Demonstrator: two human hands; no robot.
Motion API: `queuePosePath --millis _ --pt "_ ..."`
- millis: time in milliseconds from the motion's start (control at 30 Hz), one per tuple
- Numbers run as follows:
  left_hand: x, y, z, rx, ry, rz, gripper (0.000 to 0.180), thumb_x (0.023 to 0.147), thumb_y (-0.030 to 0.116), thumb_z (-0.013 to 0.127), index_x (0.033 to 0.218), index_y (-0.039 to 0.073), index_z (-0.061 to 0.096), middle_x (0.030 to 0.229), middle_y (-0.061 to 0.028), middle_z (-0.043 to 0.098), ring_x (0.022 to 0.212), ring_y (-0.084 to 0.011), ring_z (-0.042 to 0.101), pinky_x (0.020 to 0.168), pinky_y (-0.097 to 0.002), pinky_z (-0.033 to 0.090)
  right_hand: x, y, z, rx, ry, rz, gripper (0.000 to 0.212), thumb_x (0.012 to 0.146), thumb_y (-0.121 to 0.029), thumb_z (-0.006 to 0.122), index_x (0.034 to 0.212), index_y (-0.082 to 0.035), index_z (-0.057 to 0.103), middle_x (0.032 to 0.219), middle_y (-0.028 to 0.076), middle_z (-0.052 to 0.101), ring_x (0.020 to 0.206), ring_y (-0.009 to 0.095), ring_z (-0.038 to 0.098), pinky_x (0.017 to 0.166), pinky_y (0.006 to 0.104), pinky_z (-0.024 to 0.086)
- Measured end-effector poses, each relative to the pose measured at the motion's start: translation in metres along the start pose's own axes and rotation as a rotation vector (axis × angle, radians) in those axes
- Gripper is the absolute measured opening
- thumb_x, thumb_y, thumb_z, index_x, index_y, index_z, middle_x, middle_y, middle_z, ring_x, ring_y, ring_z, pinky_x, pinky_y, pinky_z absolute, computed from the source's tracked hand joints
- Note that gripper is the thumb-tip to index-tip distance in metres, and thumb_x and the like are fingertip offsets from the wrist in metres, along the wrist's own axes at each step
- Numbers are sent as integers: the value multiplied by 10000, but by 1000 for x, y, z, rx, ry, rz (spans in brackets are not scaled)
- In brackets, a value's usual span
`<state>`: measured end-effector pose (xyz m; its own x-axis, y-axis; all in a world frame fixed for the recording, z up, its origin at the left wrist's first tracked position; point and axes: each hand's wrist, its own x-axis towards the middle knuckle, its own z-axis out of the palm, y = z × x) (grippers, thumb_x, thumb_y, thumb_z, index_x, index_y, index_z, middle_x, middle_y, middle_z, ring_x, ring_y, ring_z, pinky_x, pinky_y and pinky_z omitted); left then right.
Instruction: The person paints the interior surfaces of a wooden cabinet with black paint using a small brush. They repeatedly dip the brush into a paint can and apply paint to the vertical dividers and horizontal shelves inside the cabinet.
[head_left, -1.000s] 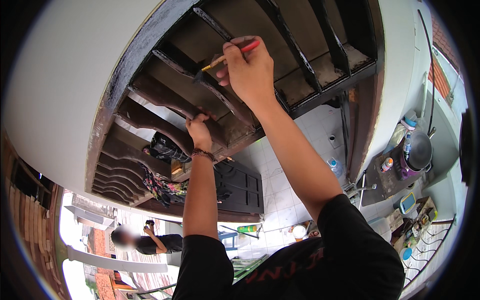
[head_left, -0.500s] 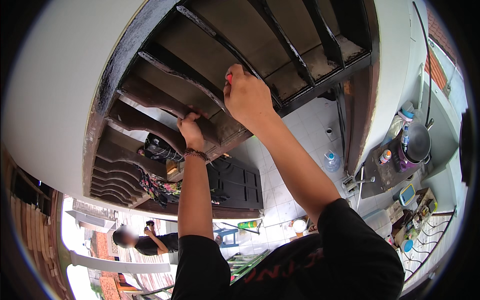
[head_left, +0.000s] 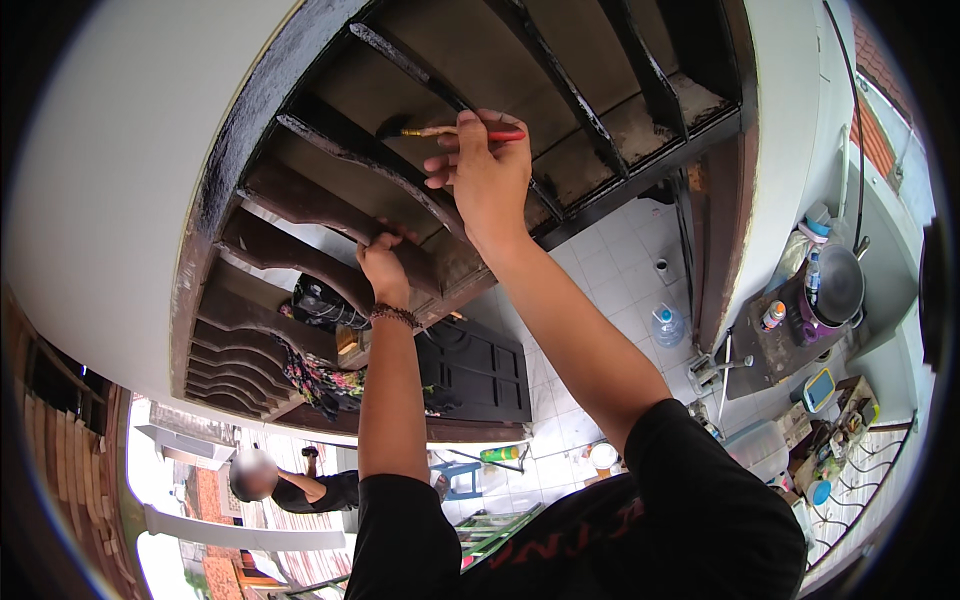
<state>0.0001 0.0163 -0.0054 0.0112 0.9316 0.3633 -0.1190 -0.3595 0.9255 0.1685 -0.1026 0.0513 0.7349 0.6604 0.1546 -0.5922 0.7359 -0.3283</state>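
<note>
My right hand [head_left: 490, 190] is raised among the slats, closed around a paintbrush with a red handle [head_left: 508, 134]. Its dark bristles point left, close to the face of a black-painted slat [head_left: 350, 150]; whether they touch it I cannot tell. Lower and to the left, my left hand [head_left: 385, 270] grips the edge of a brown, wavy wooden slat [head_left: 305, 195], some fingers hidden behind it. Black paint covers the slats on the upper right, while those on the lower left are brown.
A patterned cloth [head_left: 310, 375] hangs near the lower slats. Below are a water bottle [head_left: 667, 325], a blue stool [head_left: 460, 478] and a green ladder [head_left: 490, 530]. A wok [head_left: 838, 283] stands on a counter at right. Another person [head_left: 310, 490] is at lower left.
My right hand has turned and lifted slightly off the slat, bringing the whole paintbrush into sight, bristles leftward. My left hand keeps its hold on the brown slat.
</note>
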Motion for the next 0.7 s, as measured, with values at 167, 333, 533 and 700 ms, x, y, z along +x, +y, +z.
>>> queuePosePath --millis 167,333,533,700 --pt "2 -2 0 16 -22 14 351 690 -21 503 1038 -36 542 799 -160 600 683 -325 632 670 -403 518 1 14 -3 10 29 86 274 979 -181 569 1092 41 455 845 156 628 559 180 652 427 276 534" --pt "-1 1 -1 6 12 -25 357 695 -12 506 1049 -33 541 808 -165 601 676 -326 626 673 -404 528 3 1 -9 -327 42 -114 274 982 -187 566 1074 42 446 805 148 642 502 173 644 384 263 510" --pt "6 -4 -8 1 -22 -9 351 697 -7 506 1046 -22 543 806 -160 601 682 -323 626 658 -405 521 5 6 -6 -381 -54 10 273 976 -184 557 1087 35 437 816 144 645 486 162 632 381 268 507" --pt "-2 2 2 22 -10 -12 351 690 -8 510 1040 -20 541 802 -159 601 683 -320 628 650 -406 515 1 -1 2 -128 -71 -49 285 958 -189 555 1079 41 437 755 134 631 477 178 629 359 284 493"
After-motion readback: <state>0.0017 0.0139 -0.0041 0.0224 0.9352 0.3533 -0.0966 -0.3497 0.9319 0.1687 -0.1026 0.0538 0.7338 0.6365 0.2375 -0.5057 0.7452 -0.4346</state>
